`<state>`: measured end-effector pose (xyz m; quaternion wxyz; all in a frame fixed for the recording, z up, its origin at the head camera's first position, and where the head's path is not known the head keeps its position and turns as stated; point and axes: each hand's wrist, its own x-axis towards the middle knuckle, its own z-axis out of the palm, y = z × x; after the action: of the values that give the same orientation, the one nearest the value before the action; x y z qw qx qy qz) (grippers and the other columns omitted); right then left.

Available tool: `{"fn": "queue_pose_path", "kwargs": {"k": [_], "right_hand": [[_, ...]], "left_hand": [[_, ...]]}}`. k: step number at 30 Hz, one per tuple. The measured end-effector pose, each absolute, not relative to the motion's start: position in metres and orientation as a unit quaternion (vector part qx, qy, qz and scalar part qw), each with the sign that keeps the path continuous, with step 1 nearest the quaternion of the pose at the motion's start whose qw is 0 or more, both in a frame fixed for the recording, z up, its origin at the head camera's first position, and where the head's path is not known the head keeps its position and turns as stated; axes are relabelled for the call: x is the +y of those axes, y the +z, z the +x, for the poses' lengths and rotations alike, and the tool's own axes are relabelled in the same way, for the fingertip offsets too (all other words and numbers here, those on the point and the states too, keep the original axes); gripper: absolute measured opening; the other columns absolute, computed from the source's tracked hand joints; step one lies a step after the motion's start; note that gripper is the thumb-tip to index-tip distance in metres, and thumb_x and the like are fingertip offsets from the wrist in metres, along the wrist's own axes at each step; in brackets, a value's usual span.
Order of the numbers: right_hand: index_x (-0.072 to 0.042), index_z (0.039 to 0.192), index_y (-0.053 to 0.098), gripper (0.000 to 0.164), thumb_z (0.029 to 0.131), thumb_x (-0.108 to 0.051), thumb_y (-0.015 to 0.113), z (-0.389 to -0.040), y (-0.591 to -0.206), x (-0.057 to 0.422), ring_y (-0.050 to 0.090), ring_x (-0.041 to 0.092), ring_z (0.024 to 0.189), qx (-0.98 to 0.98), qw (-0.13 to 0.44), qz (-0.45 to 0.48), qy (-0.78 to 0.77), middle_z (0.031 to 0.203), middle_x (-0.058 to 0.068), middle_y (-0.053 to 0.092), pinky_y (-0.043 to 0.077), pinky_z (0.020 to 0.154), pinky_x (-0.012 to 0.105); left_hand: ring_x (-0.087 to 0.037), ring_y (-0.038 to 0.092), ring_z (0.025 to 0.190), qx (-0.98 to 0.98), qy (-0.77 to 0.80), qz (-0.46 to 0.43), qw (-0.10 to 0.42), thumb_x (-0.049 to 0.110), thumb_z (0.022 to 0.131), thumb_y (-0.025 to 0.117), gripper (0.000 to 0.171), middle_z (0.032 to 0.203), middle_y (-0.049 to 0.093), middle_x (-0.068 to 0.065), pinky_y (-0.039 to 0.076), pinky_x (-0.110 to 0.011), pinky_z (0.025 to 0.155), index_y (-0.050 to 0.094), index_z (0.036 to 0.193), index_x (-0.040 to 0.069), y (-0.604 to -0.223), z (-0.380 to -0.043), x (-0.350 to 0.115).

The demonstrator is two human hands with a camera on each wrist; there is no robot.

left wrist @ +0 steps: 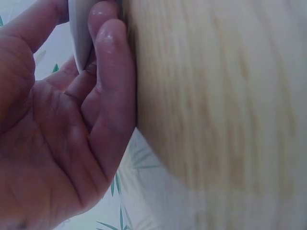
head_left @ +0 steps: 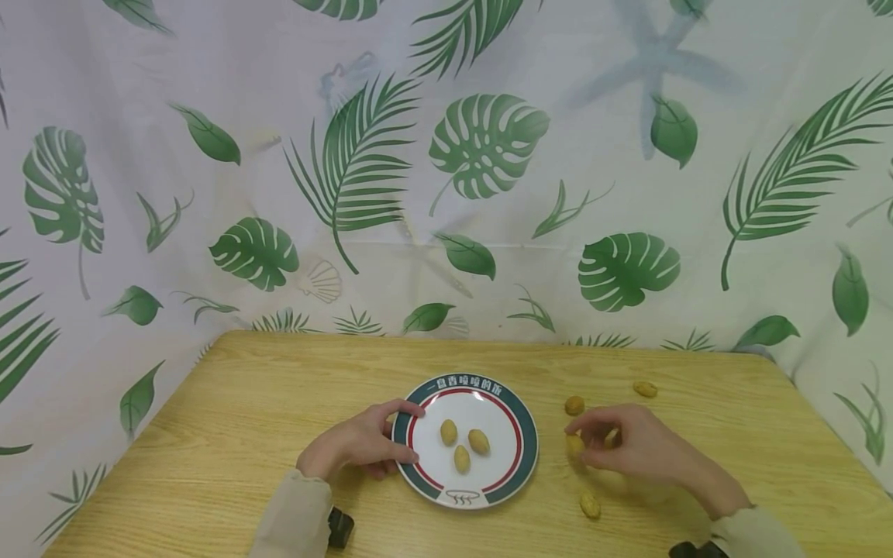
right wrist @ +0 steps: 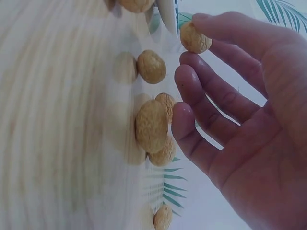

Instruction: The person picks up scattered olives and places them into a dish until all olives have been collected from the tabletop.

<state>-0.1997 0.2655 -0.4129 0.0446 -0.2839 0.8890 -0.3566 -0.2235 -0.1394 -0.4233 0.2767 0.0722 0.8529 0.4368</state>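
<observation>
Three walnuts (head_left: pixel 462 459) lie on the round plate (head_left: pixel 498 422), grouped together around the middle of its white inner part, each just beside the others. The plate stands on the wooden worktop (head_left: pixel 265 395), between the two hands. It has a dark blue-green rim with white characters at the far side, a small line drawing at the near side, and a red ring inside the rim.

The left hand (head_left: pixel 364 439) grasps the plate by its left edge: the thumb and one finger rest over the rim, and other fingers are curled lower, close to the worktop. The right hand (head_left: pixel 638 446) is to the right of the plate, well apart from it, and pinches one more walnut (head_left: pixel 575 447) at the fingertips. In the right wrist view this walnut is raised off the worktop.

Around the right hand, several loose walnuts (head_left: pixel 590 506) lie on the worktop: one near, one just beyond the fingertips, one farther to the far right, and one partly hidden behind the fingers.

Both arms wear beige sleeves (head_left: pixel 291 515), with a black device (head_left: pixel 340 528) at the left wrist. Behind the worktop hangs a pale cloth (head_left: pixel 391 271), printed with green leaves.
</observation>
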Motion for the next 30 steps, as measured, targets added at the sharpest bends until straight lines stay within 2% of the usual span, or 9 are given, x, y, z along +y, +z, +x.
{"fn": "queue_pose_path", "kwargs": {"k": [30], "right_hand": [[-0.016, 0.113, 0.074, 0.028, 0.088, -0.027, 0.081, -0.209, -0.406, 0.232, 0.058, 0.003, 0.08, 0.893, 0.063, -0.266, -0.356, 0.087, -0.008, 0.066, 0.052, 0.066, 0.023]], "left_hand": [[-0.017, 0.062, 0.067, 0.852, 0.439, 0.074, 0.276, 0.02, 0.088, 0.081, 0.058, 0.087, 0.067, -0.004, 0.053, -0.029, 0.058, 0.054, 0.139, 0.028, -0.424, -0.224, -0.14]]}}
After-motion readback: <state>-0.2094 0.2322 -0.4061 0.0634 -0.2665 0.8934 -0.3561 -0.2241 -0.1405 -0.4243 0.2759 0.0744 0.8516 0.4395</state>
